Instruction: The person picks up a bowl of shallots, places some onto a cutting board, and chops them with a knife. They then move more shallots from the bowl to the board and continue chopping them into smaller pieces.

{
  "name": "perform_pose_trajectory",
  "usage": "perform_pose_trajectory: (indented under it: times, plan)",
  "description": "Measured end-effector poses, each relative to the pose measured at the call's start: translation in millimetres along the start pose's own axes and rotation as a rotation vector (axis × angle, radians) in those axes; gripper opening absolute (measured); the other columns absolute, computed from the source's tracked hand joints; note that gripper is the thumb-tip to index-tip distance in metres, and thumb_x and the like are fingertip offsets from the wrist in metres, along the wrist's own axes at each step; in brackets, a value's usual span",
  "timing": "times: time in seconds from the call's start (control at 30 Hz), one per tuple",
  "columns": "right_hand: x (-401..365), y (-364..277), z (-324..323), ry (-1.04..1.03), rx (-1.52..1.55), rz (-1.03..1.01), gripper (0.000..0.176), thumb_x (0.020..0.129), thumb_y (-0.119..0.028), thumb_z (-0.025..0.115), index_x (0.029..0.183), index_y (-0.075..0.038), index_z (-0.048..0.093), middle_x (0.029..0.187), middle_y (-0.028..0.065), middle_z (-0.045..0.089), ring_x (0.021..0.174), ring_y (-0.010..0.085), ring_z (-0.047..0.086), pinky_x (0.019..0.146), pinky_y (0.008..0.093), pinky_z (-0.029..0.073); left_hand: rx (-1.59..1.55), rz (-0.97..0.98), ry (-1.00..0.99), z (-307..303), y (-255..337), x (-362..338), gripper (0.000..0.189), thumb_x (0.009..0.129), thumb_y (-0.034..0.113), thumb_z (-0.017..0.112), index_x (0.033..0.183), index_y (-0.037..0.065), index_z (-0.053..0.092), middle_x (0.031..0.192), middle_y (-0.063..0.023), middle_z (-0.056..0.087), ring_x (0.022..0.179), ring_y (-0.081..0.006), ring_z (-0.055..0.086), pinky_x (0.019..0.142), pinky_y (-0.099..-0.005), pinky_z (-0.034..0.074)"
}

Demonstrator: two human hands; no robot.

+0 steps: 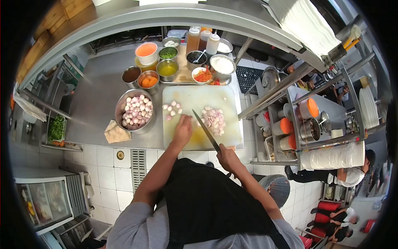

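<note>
My right hand (227, 157) is wrapped round the handle of a long kitchen knife (206, 131), its blade slanting up and left over the white cutting board (199, 96). My left hand (183, 129) rests on the board left of the blade, fingers curled together; what they hold, if anything, is hidden. Just above that hand lie several whole peeled shallots (172, 108). A pile of sliced shallots (213, 120) sits right of the blade. Left of the board stands a metal bowl (117, 108) full of whole peeled shallots (137, 110).
A folded tan cloth (117, 131) lies by the bowl at the counter's (89, 103) front edge. Behind the board, a tray (185, 74) bears squeeze bottles (192, 40) and several small containers. A metal shelf rail (174, 11) crosses above. Other people are at the far right.
</note>
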State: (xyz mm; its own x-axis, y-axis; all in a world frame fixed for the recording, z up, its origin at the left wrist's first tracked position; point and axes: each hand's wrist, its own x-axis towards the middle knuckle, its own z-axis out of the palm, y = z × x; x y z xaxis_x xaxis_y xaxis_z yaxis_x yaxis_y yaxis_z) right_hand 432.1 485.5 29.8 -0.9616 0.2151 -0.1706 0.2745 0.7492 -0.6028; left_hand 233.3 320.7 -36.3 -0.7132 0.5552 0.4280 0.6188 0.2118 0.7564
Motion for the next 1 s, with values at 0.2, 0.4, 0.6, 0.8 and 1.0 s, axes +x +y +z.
perform_pose_trajectory:
  times: [0.2,0.4,0.6,0.8,1.0]
  plan:
    - [-5,17,2,-0.153,0.061,-0.039,0.019,0.095,-0.012,0.051,0.104,0.004,0.048,0.075,0.0347,0.061,0.077,0.0547,0.062,0.071,0.0611,0.047,0.449,-0.152,0.033,-4,-47,22,0.034,0.087,-0.005,0.057,0.120,-0.003,0.063,0.120,-0.0211,0.056,0.103,-0.0427,0.063,0.085,-0.0497,0.053]
    - [-1,16,5,-0.052,0.033,0.028,0.019,0.096,-0.015,0.053,0.105,0.003,0.049,0.076,0.0336,0.063,0.078,0.0538,0.063,0.070,0.0600,0.049,0.268,0.000,-0.095,-10,-15,14,0.018,0.083,-0.009,0.057,0.098,-0.003,0.065,0.106,-0.0190,0.060,0.101,-0.0371,0.061,0.085,-0.0450,0.052]
    - [-5,17,21,-0.073,-0.109,0.019,0.020,0.094,-0.014,0.054,0.104,0.002,0.048,0.074,0.0301,0.065,0.070,0.0491,0.066,0.062,0.0590,0.052,0.048,0.000,-0.061,-14,-2,-5,0.015,0.083,-0.009,0.059,0.096,-0.003,0.064,0.097,-0.0172,0.057,0.096,-0.0364,0.058,0.083,-0.0444,0.049]
    - [-7,8,25,-0.076,-0.160,0.004,0.022,0.095,-0.015,0.053,0.108,0.002,0.046,0.071,0.0282,0.064,0.069,0.0494,0.064,0.061,0.0602,0.049,0.085,0.039,-0.069,-12,-2,-3,0.012,0.086,-0.008,0.057,0.096,-0.003,0.062,0.094,-0.0175,0.054,0.094,-0.0363,0.057,0.083,-0.0440,0.048]
    - [-8,2,26,-0.092,-0.192,0.025,0.024,0.093,-0.011,0.053,0.110,0.003,0.046,0.072,0.0284,0.065,0.069,0.0477,0.065,0.060,0.0580,0.051,0.154,0.010,-0.072,-6,-3,-3,0.008,0.087,-0.005,0.056,0.094,-0.003,0.060,0.094,-0.0183,0.053,0.094,-0.0373,0.056,0.083,-0.0450,0.048]
